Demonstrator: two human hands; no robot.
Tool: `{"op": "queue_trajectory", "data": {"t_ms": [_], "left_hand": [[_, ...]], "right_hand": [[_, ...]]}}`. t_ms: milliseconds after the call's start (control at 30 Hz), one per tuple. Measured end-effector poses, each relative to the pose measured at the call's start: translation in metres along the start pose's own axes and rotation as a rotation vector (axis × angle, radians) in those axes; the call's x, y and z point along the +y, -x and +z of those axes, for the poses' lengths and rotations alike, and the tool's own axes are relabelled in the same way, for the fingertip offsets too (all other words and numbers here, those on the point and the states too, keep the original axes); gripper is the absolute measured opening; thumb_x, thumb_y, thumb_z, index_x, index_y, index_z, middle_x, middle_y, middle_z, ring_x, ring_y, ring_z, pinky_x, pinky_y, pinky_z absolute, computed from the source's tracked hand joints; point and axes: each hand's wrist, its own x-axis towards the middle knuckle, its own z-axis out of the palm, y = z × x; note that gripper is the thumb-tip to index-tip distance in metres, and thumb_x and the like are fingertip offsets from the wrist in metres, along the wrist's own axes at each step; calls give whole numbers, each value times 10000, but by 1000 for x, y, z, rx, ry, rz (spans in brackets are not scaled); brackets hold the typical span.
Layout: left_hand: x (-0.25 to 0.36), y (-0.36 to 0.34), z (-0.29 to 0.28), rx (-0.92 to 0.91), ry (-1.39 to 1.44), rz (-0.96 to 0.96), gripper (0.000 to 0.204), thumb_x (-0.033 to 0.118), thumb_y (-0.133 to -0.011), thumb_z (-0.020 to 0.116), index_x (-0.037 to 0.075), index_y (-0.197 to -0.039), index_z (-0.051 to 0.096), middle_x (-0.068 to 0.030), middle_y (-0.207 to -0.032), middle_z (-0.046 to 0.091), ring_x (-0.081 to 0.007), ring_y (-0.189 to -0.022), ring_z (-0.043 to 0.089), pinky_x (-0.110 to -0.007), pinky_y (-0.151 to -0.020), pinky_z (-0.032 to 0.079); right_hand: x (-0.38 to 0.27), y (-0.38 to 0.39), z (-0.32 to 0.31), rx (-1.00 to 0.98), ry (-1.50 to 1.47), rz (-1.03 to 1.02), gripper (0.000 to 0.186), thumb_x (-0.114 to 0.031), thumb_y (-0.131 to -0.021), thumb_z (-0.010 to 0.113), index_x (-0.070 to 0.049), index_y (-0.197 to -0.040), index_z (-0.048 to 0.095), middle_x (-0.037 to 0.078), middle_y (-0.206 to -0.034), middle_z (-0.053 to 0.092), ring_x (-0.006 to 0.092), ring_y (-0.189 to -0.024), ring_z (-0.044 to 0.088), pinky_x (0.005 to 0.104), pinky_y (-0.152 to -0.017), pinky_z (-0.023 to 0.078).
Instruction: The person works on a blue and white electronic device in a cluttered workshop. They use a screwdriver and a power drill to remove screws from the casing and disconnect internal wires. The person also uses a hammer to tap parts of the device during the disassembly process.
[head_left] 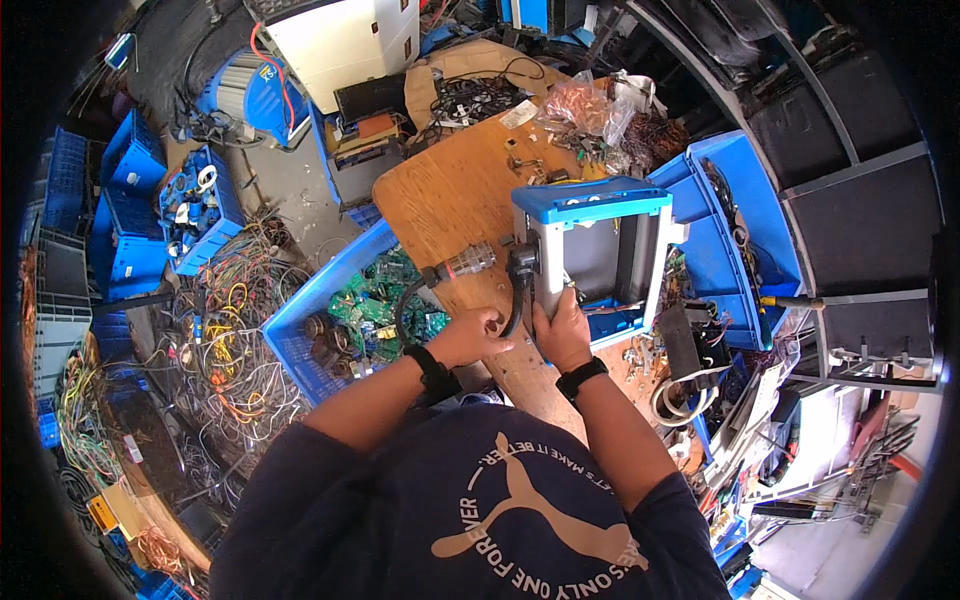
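Observation:
A rectangular housing (592,202) with a blue top edge and grey-white sides stands tilted on the wooden table, its middle open. My right hand (566,332) grips its near left side, fingers closed on the frame. From a round black fitting on the housing's left wall a thick black cable (517,300) bends down to my left hand (470,338), whose fingers curl closed around it. Beyond that hand the cable loops back up to a cylindrical plug (467,262), partly see-through, lying on the table.
A blue crate (290,335) of green circuit boards is left of the table (430,200). Tangled wires (225,350) cover the floor farther left. Clear bags (590,105) and metal bits lie at the table's back. Another blue bin (715,290) and black shelving (850,190) are on the right.

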Motion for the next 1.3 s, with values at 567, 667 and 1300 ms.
{"op": "queue_trajectory", "data": {"t_ms": [567, 667, 1300], "left_hand": [[-13, 6, -2, -93, -22, -134, 316, 250, -755, 735, -26, -844, 610, -138, -723, 633, -223, -662, 617, -339, -620, 477], [-3, 7, -5, -106, -56, -140, 328, 267, -755, 730, -25, -843, 608, -143, -738, 634, -245, -680, 621, -348, -630, 478], [-8, 9, -9, -105, -75, -159, 339, 304, -756, 716, -4, -830, 596, -145, -750, 622, -284, -708, 613, -373, -654, 475]], "right_hand": [[-2, -1, -2, -6, 17, 7, 477, -311, -829, 658, 21, -1070, 414, 236, -728, 607, 407, -671, 622, 452, -610, 511], [-2, -1, -1, 19, 26, -5, 453, -314, -828, 661, 15, -1025, 420, 234, -716, 603, 406, -662, 619, 449, -603, 510], [-3, 1, -2, 65, 84, -57, 490, -308, -834, 661, 48, -1070, 419, 229, -720, 606, 381, -647, 620, 429, -583, 505]]}}
